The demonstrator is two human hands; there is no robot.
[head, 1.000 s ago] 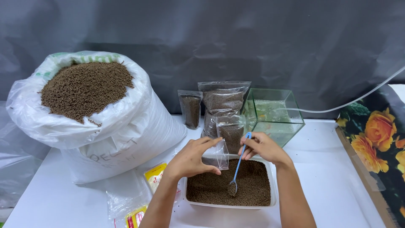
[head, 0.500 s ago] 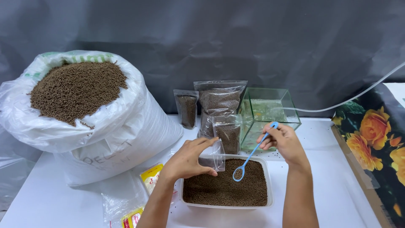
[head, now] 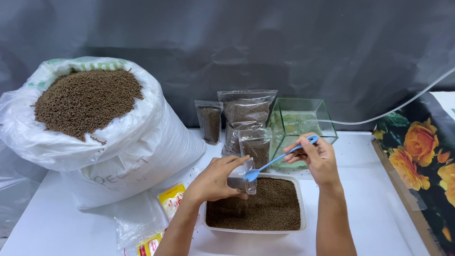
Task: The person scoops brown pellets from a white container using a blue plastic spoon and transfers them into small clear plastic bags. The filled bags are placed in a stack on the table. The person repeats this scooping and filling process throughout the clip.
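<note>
Pinching a small clear pouch (head: 242,179) over the tub (head: 303,223), left hand (head: 215,179) steadies it; right hand (head: 316,159) at 3 o'clock grips the spoon (head: 277,160). Tilting early could scatter pellets onto the worktop (head: 369,208).

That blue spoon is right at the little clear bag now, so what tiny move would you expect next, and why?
Probably a slight tilt of the blue spoon so it empties into the small clear bag. The right hand holds its bowl at the bag's mouth, the left hand holds the bag above the tub of brown pellets, and the bag looks nearly empty.
</note>
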